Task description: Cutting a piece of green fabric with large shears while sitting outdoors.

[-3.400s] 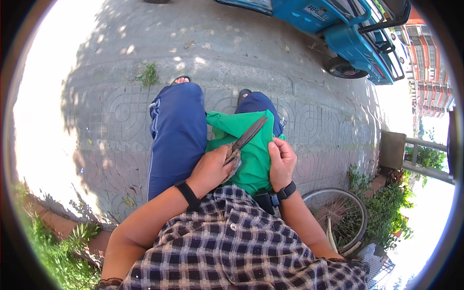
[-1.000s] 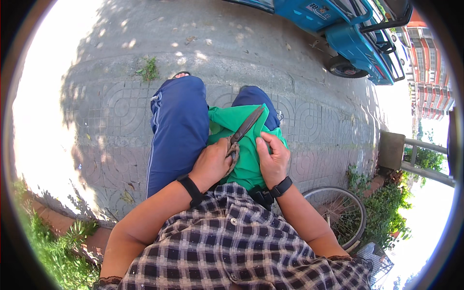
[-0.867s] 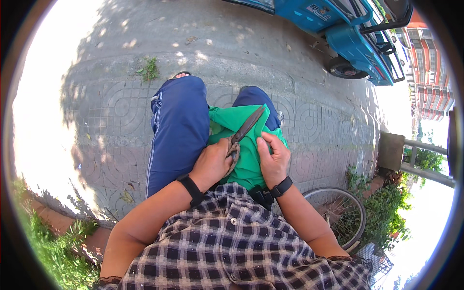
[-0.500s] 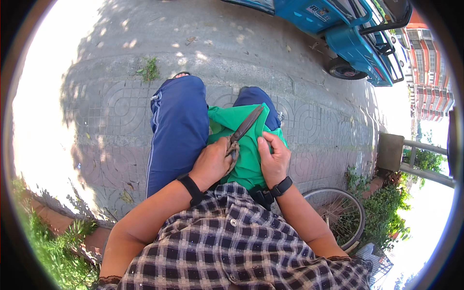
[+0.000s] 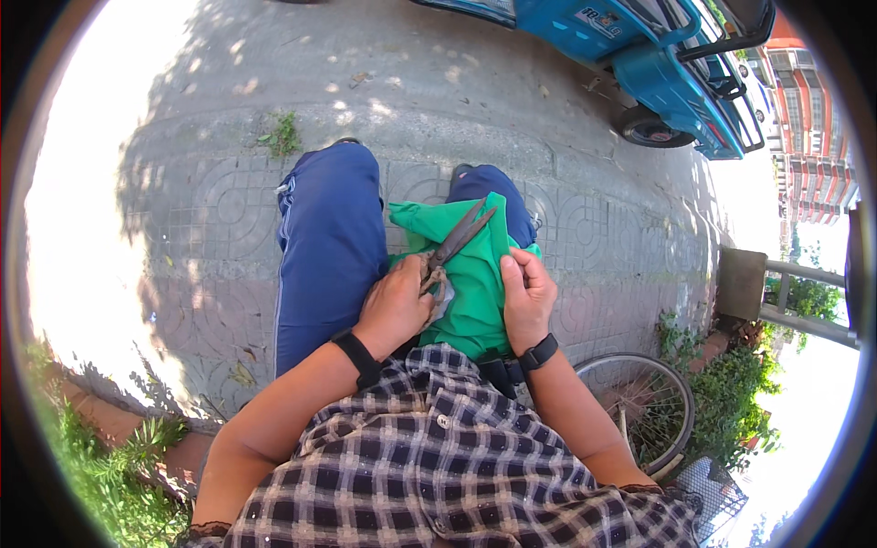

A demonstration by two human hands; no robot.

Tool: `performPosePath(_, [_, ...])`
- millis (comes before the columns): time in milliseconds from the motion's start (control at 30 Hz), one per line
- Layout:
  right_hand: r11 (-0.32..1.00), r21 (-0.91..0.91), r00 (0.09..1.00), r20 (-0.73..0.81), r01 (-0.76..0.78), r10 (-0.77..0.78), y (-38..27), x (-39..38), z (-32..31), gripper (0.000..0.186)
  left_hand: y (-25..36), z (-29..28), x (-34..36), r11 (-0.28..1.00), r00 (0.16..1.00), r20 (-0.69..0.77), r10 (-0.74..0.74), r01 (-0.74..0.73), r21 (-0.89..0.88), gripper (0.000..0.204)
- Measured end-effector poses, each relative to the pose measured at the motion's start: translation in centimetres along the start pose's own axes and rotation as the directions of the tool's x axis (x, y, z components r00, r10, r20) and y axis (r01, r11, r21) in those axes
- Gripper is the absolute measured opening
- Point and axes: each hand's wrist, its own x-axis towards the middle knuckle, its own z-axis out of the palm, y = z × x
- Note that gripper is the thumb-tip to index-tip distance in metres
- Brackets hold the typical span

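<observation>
A green cloth [image 5: 468,306] lies across my lap, mostly over my right thigh, with its far edge folded up. My left hand [image 5: 396,301] grips a pair of old dark scissors [image 5: 454,239] by the handles. Their blades are slightly apart and point away to the right, lying over the cloth near its raised far corner. My right hand [image 5: 529,297] pinches the cloth's right edge between thumb and fingers, beside the blades. Something pale shows under the scissor handles, too little of it to name.
I sit on patterned paving [image 5: 215,219], knees apart in blue trousers [image 5: 329,219]. A blue cargo vehicle [image 5: 653,78] stands at the far right. Close by my right arm is a bicycle wheel [image 5: 676,393]. Plants [image 5: 100,466] grow along a brick edging at the near left.
The scissor blades have come slightly apart and shifted a little left. My right hand has slid slightly right along with the cloth's edge.
</observation>
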Motion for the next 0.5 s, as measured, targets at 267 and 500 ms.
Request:
performPosePath(267, [0.997, 0.068, 0.999, -0.023, -0.032, 0.034, 0.5, 0.1, -0.3, 0.016, 0.6, -1.2, -0.4, 0.995, 0.992, 0.083, -0.098, 0.101, -0.027, 0.034])
performPosePath(500, [0.993, 0.111, 0.999, -0.023, -0.031, 0.034, 0.7, 0.1, -0.6, 0.016, 1.6, -1.4, 0.2, 0.988, 0.991, 0.115, -0.064, 0.079, -0.130, 0.038])
